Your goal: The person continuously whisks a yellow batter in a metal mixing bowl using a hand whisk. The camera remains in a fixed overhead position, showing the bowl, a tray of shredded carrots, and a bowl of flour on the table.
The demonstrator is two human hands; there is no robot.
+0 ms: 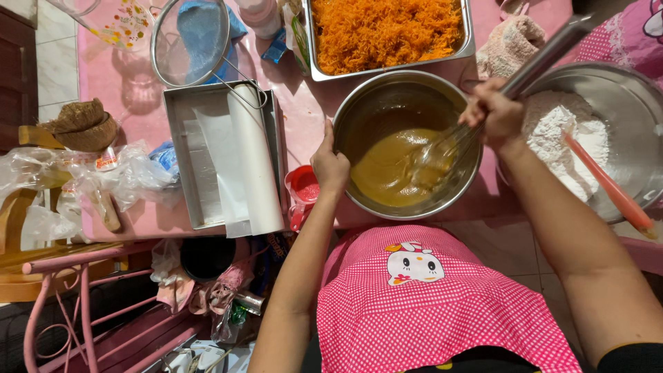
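Observation:
A steel mixing bowl [387, 103] holds smooth tan batter [390, 169] on the pink table. My left hand [329, 164] grips the bowl's left rim. My right hand [494, 112] holds the long metal handle of a wire whisk [449, 144], whose wires dip into the batter at the bowl's right side.
A steel tray of shredded orange carrot [387, 31] lies behind the bowl. At right stands a big bowl of white flour [563, 141] with an orange spatula [608, 186]. A paper-lined baking pan [224, 155], a sieve [192, 41] and a red measuring cup [302, 190] lie at left.

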